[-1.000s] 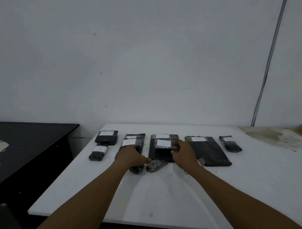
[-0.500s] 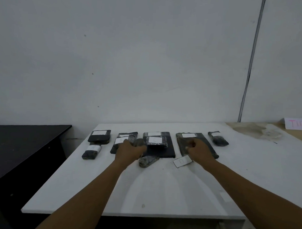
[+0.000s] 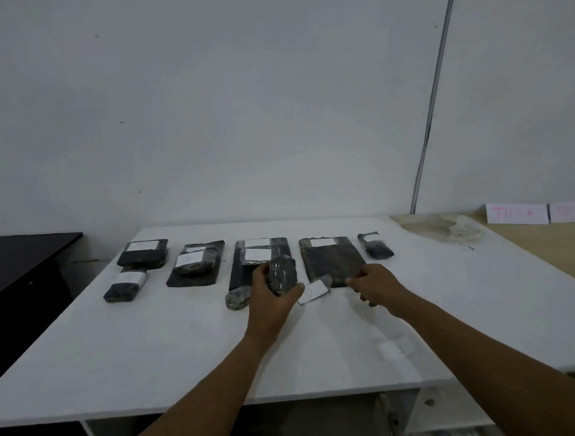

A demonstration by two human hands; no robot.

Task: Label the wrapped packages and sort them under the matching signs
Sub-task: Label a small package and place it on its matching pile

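A person's two bare arms reach across a white counter [image 3: 177, 360] set against a plain pale wall [image 3: 251, 102], seen from the head camera. The left hand [image 3: 270, 295] has its grip curled round a dark wrapped package [image 3: 281, 274], lifted clear of the surface near the middle of the row. The right hand [image 3: 373, 284] rests at the near edge of a flat dark parcel [image 3: 333, 260], fingers curled; whether its grip pinches anything cannot be told. A white label [image 3: 313, 292] lies on the counter between the two hands. Other dark wrapped packages lie in a row along the far side, most bearing white labels, among them a small one [image 3: 374, 246] at the right end and a small one [image 3: 124, 285] at the left front. Another unlabelled bundle [image 3: 237, 298] lies just beside the left wrist. A dark cable [image 3: 430, 108] runs down the wall. At far right, white signs [image 3: 517, 213] with pink lettering stand on a tan stretch of counter [image 3: 539, 246], beyond a stained patch [image 3: 442, 228]. A black desk [image 3: 24, 260] stands to the left.
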